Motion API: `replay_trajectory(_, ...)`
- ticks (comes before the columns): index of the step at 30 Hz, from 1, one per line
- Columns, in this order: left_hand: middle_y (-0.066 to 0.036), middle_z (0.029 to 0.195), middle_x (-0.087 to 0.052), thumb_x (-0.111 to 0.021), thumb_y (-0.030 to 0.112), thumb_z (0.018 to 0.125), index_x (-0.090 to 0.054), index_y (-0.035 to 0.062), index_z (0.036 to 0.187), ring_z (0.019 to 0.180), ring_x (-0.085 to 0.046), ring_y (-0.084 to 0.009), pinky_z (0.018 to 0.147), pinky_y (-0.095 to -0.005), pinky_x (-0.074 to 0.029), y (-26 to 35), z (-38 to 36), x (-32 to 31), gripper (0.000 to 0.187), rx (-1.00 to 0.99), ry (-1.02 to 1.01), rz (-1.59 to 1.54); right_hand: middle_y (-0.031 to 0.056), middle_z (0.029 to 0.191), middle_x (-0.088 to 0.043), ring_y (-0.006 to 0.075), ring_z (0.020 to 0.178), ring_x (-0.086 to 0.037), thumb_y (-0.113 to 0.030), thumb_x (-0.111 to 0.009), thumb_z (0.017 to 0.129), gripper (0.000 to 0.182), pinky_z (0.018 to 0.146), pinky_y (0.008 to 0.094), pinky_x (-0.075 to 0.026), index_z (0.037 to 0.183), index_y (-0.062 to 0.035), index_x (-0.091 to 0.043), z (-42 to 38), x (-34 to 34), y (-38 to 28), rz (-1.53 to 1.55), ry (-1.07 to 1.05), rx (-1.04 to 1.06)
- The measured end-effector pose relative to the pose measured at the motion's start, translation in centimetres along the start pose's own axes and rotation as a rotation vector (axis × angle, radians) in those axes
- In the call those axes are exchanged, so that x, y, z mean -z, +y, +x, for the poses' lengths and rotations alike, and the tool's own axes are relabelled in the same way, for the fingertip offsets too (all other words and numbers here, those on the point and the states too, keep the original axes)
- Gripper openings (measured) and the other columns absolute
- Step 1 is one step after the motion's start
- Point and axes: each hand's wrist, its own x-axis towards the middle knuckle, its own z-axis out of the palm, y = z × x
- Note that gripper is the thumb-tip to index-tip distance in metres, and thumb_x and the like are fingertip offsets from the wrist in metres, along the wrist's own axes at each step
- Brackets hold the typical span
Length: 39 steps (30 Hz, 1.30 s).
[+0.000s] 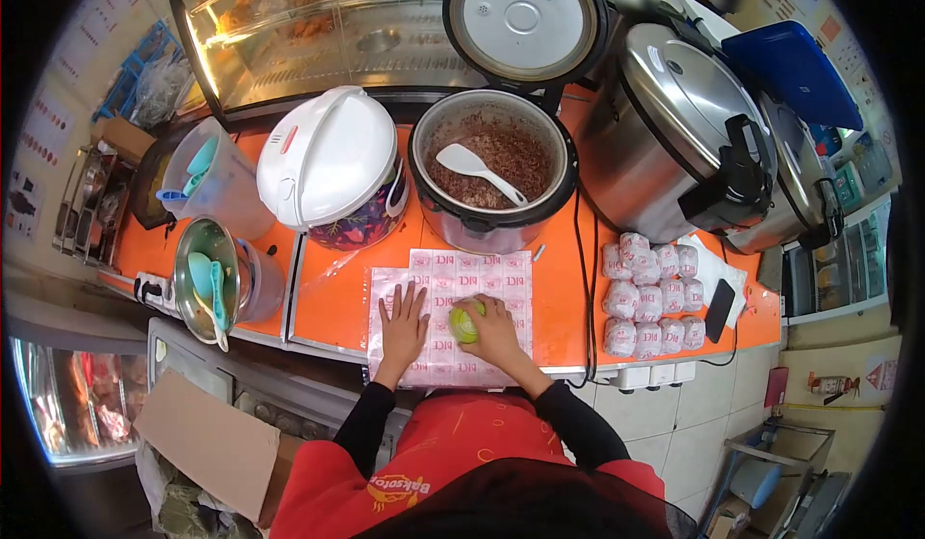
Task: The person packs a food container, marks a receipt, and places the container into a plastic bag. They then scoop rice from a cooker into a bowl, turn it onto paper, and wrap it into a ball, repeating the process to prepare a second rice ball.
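My left hand (pixel 403 325) lies flat, fingers spread, on printed wrapping paper (pixel 453 271) at the counter's front edge. Just to its right, my right hand (pixel 496 332) is closed over a small round lime-green thing (pixel 464 323) that looks like a cup; its underside is hidden. Behind the paper stands an uncovered rice cooker (pixel 491 228) filled with reddish-brown rice (pixel 462 187). A white rice paddle (pixel 479 171) rests on that rice. Farther right, several paper-wrapped bundles (pixel 648 303) sit in rows.
A white-lidded cooker (pixel 332 158) stands left of the rice cooker. Large steel cookers (pixel 665 134) are on the right. A steel bowl with turquoise utensils (pixel 205 284) sits at left. A phone (pixel 719 310) lies beside the bundles, and a black cable (pixel 590 289) crosses the counter.
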Motion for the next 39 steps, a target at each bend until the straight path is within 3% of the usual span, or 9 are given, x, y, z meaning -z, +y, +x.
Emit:
replay_trajectory(2,-0.009,0.146,-0.023,-0.045,0.026,0.089,-0.034,0.0121,0.137,0.136,-0.017,-0.0317,0.106,-0.0575,-0.007,0.0,0.0,0.1,0.051,0.004,0.003,-0.024,0.0190,0.117,-0.045,0.0392,0.106,-0.046,-0.018,-0.079,0.049,0.076,0.086,0.0452,-0.045,0.118,-0.0220,-0.049,0.6,-0.2,-0.5,0.022,-0.004,-0.044)
replay_trajectory(12,-0.010,0.144,-0.028,-0.050,0.025,0.084,-0.040,0.0116,0.133,0.135,-0.018,-0.0321,0.107,-0.0562,-0.006,0.5,-0.1,0.5,0.052,0.011,0.039,-0.080,0.0168,0.114,-0.046,0.0380,0.105,-0.047,-0.022,-0.077,0.054,0.075,0.076,0.0484,-0.049,0.122,-0.0208,-0.045,0.2,-0.9,-0.7,-0.018,-0.020,-0.076)
replay_trajectory(39,-0.010,0.144,-0.029,-0.051,0.024,0.082,-0.041,0.0108,0.132,0.135,-0.019,-0.0319,0.107,-0.0554,-0.006,0.6,-0.3,0.7,0.052,0.003,0.056,-0.077,0.0169,0.114,-0.044,0.0374,0.107,-0.046,-0.024,-0.076,0.057,0.075,0.076,0.0486,-0.049,0.124,-0.0208,-0.042,0.1,-1.0,-0.6,-0.057,-0.067,-0.071)
